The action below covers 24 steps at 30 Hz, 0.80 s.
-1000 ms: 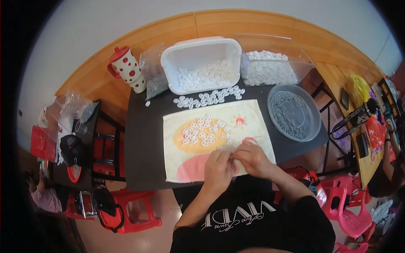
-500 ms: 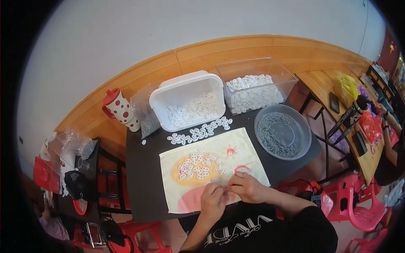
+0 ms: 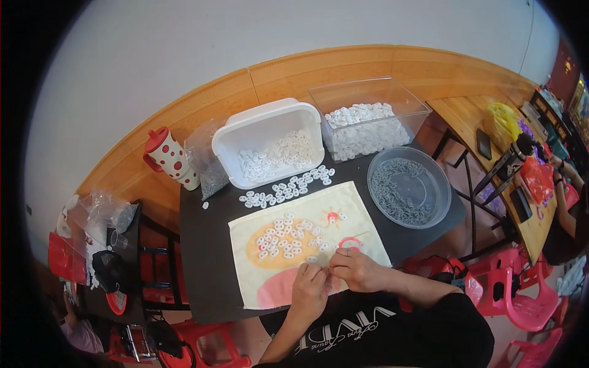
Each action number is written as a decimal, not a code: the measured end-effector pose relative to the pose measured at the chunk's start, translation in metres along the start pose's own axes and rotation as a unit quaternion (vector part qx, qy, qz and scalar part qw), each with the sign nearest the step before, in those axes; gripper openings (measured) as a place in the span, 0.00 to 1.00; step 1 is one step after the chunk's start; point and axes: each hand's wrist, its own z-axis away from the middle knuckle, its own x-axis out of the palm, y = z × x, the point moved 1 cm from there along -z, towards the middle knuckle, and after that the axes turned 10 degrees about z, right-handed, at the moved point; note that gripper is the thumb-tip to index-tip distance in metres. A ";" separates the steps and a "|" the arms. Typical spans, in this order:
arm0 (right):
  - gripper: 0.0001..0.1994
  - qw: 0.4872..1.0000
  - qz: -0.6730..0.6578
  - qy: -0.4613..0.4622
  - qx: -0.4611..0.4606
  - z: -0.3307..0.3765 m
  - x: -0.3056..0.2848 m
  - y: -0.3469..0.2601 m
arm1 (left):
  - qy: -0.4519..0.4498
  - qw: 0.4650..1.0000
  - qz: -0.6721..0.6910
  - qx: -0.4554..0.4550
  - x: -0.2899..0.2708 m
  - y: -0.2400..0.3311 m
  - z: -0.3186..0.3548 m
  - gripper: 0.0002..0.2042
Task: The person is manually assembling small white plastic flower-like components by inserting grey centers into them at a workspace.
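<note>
Your left hand (image 3: 308, 291) and right hand (image 3: 359, 271) meet near the front edge of the cloth (image 3: 356, 208), fingers bent and tips drawn together as if pinching; whatever may be between them is hidden, so I cannot tell whether either one grips anything. If something small is there, a slack pinch could let it slip, and with the table's front edge so near, it might drop to your lap or the floor. A loose white piece (image 3: 311, 259) lies just by your left fingertips, where a sideways brush could push it about. Farther up the cloth, the cluster of white pieces (image 3: 283, 239) lies on the yellow patch; a wrist dragging the fabric would shift them all. Beyond the cloth's far edge, more white pieces (image 3: 288, 192) are strewn in a band on the dark table (image 3: 205, 257), in front of the white tub (image 3: 221, 147) and the clear box (image 3: 414, 119). To the right, the round clear tub (image 3: 445, 196) of grey bits (image 3: 392, 199) stands near the table's side, so a wide swing of your right arm could knock it and spill them.
</note>
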 end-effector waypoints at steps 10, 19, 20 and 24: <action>0.08 1.000 -0.013 -0.009 0.014 -0.001 -0.003 -0.003 | 0.020 1.000 0.008 -0.013 0.002 -0.003 0.003 0.08; 0.04 0.960 0.102 0.233 0.115 -0.076 -0.118 0.069 | 0.046 0.988 0.101 -0.105 -0.002 -0.009 0.015 0.14; 0.03 0.928 0.208 0.287 0.117 -0.092 -0.143 0.086 | 0.043 0.989 0.100 -0.096 -0.001 -0.007 0.013 0.14; 0.04 0.900 0.220 0.341 0.160 -0.126 -0.190 0.135 | 0.055 0.992 0.092 -0.068 0.000 -0.009 0.009 0.12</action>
